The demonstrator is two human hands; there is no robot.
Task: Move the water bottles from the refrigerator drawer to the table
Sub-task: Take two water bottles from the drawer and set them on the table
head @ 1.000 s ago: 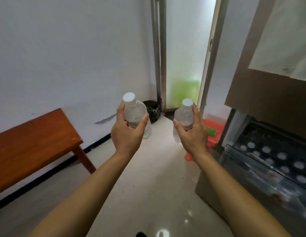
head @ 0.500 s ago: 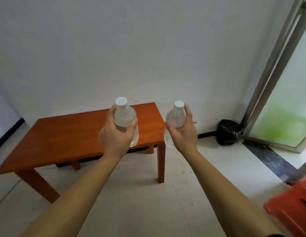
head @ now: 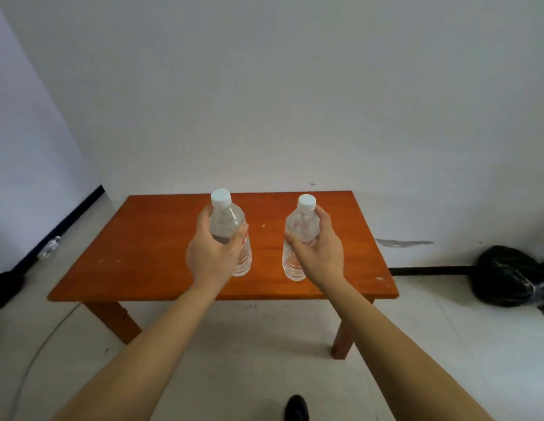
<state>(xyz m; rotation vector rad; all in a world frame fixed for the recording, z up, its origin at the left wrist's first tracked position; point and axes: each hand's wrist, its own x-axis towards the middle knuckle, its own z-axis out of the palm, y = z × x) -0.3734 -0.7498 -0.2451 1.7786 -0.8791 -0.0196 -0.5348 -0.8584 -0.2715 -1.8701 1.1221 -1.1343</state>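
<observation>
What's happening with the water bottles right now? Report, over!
Left hand grips left water bottle, right hand grips right water bottle. Both upright over orange wooden table; contact unclear. Only a small speck between them, over.

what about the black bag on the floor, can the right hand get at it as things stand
Probably not: the right hand grips a water bottle over the table, and the black bag lies on the floor well off to its right.

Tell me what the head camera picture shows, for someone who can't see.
The left hand grips the left bottle and the right hand the right bottle, both capped and upright over an orange wooden table by a white wall. A black bag lies on the floor at right.
</observation>
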